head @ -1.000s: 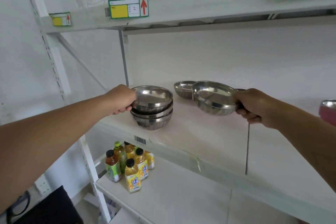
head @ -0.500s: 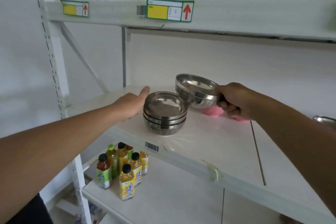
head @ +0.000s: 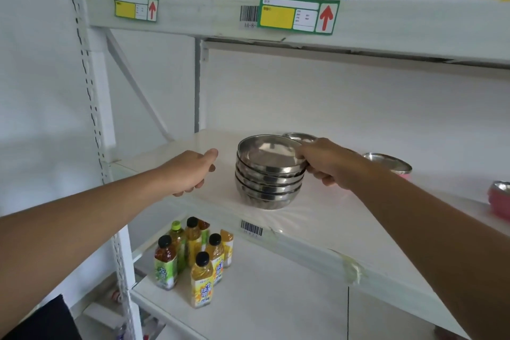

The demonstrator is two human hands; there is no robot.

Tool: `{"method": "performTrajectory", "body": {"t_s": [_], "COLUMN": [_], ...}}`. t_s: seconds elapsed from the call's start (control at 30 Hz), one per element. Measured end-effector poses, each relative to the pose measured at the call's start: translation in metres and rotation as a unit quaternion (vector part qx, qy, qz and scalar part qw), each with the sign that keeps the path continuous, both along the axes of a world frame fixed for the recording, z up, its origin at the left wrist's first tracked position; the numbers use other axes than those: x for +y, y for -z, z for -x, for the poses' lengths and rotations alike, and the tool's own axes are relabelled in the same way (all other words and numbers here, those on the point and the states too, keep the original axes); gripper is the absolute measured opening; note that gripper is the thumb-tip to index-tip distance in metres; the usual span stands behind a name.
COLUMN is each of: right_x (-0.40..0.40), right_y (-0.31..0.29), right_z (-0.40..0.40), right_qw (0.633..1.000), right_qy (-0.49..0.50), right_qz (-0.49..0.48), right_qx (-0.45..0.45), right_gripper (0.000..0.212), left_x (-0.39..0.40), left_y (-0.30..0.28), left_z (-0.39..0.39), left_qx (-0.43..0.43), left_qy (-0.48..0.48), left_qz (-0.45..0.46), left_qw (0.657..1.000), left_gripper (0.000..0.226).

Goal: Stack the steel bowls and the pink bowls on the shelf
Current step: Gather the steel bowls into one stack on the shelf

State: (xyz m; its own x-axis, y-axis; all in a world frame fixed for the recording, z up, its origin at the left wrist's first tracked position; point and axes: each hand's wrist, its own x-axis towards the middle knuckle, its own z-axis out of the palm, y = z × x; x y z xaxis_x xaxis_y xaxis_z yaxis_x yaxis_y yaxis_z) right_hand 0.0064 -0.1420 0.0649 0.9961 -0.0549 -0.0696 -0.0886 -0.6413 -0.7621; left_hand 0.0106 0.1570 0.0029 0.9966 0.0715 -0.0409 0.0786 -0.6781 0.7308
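Observation:
A stack of several steel bowls (head: 267,188) stands on the white middle shelf (head: 317,218). My right hand (head: 328,163) grips the rim of the top steel bowl (head: 269,153), which sits on the stack. My left hand (head: 190,171) hovers a little to the left of the stack, fingers loosely apart, holding nothing. Another steel bowl (head: 299,136) peeks out behind my right hand. A pink bowl with a steel inside (head: 389,163) sits further right. A second pink bowl (head: 499,199) shows at the right edge.
Several drink bottles (head: 193,257) stand on the lower shelf at the left. The upper shelf beam (head: 276,16) with yellow labels hangs above. A white upright post (head: 93,119) bounds the left side.
My right hand has brought its steel bowl down from the air onto the stack, which is one bowl taller. My left hand has let go of the stack and drawn back to the left.

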Motion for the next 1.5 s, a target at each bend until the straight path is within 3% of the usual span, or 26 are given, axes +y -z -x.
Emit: {"method": "performTrajectory", "body": {"t_s": [0.1,0.17,0.23,0.3,0.33,0.43,0.5,0.53,0.63,0.77,1.03,1.17,1.37,1.5], "right_x": [-0.012,-0.025,-0.040,-0.060,-0.067,-0.065,-0.052,-0.045,-0.032,-0.034,-0.097,-0.150,-0.250,-0.304], "right_y": [0.005,0.008,0.014,0.024,0.029,0.048,0.058,0.063,0.072,0.074,0.069,0.069,0.064,0.067], "right_z": [0.003,0.003,0.005,0.003,0.004,0.007,0.010,0.011,0.014,0.027,0.074,0.110,0.165,0.181], "right_qw": [0.998,0.997,0.997,0.988,0.977,0.954,0.953,0.955,0.955,0.960,0.982,0.987,0.990,0.992], "right_qy": [-0.029,-0.045,-0.061,-0.099,-0.132,-0.198,-0.235,-0.250,-0.275,-0.250,-0.161,-0.119,-0.067,-0.048], "right_qz": [-0.047,-0.057,-0.001,0.104,0.158,0.223,0.189,0.155,0.051,-0.005,0.018,0.038,0.041,0.038], "right_qx": [0.028,-0.006,-0.047,-0.060,-0.048,-0.001,-0.018,-0.036,-0.099,-0.124,-0.098,-0.101,-0.114,-0.110], "right_gripper": [0.040,0.055,0.043,0.018,0.024,0.088,0.113,0.111,0.076,0.072,0.055,0.049,0.062,0.062], "left_x": [0.003,0.007,0.010,0.013,0.012,0.004,-0.008,-0.014,-0.027,-0.035,-0.112,-0.168,-0.280,-0.338], "left_y": [0.004,0.004,-0.001,-0.005,-0.007,-0.006,-0.002,0.002,0.012,0.013,0.010,0.015,0.009,0.007], "left_z": [-0.004,-0.004,-0.003,-0.003,-0.003,-0.003,-0.005,-0.005,-0.007,-0.009,-0.006,0.007,0.041,0.054], "left_qx": [-0.009,-0.021,-0.030,-0.037,-0.039,-0.058,-0.073,-0.080,-0.103,-0.112,-0.119,-0.123,-0.140,-0.138], "left_qy": [0.046,0.095,0.144,0.189,0.212,0.262,0.281,0.286,0.290,0.305,0.375,0.419,0.470,0.475], "left_qz": [-0.006,-0.049,-0.116,-0.179,-0.196,-0.202,-0.165,-0.131,-0.032,0.008,0.016,0.051,0.052,0.030], "left_qw": [0.999,0.994,0.982,0.965,0.956,0.942,0.943,0.946,0.951,0.946,0.919,0.898,0.870,0.869], "left_gripper": [0.036,0.033,0.042,0.063,0.076,0.110,0.111,0.110,0.110,0.111,0.088,0.096,0.099,0.083]}}
